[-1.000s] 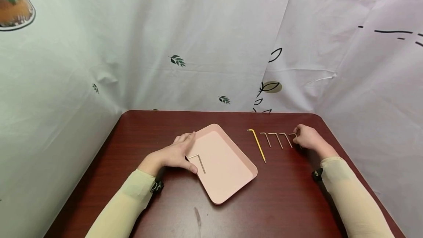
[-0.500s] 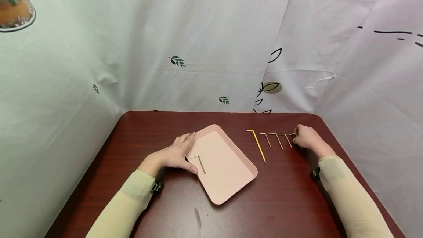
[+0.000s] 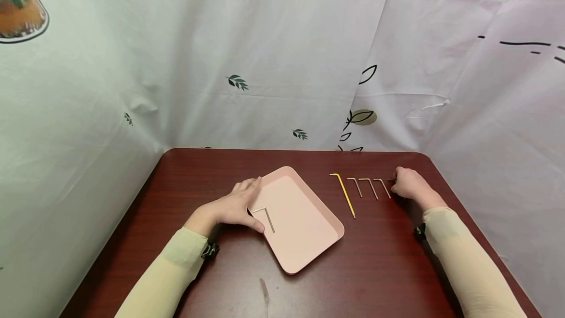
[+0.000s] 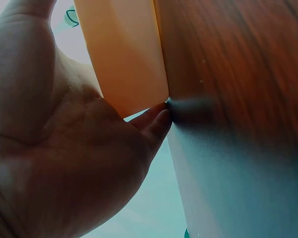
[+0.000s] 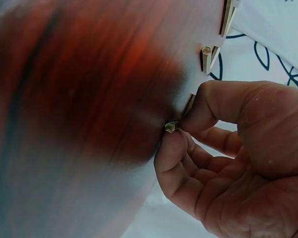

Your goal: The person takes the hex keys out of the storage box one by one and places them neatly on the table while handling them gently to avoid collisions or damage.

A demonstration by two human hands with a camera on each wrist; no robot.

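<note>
My left hand [image 3: 234, 207] lies at the left corner of a pink tray [image 3: 304, 225], with thumb and fingers spread along its two edges. In the left wrist view, its fingertips [image 4: 161, 121] touch the tray's lower corner. One L-shaped hex key [image 3: 269, 220] lies inside the tray. At the far right of the table, my right hand [image 3: 410, 183] pinches another hex key [image 5: 170, 127] between thumb and fingers. Its hexagonal end shows in the right wrist view; the hand hides most of its length.
Left of my right hand lies a row of silver hex keys [image 3: 372, 188]. A longer yellow hex key [image 3: 345, 193] lies between the row and the tray. The dark red wooden table [image 3: 353, 269] meets printed white cloth [image 3: 273, 63] behind.
My right fingers have closed further over the rightmost hex key, hiding more of it, and the right wrist has shifted slightly left. The left hand and tray have stayed put.
</note>
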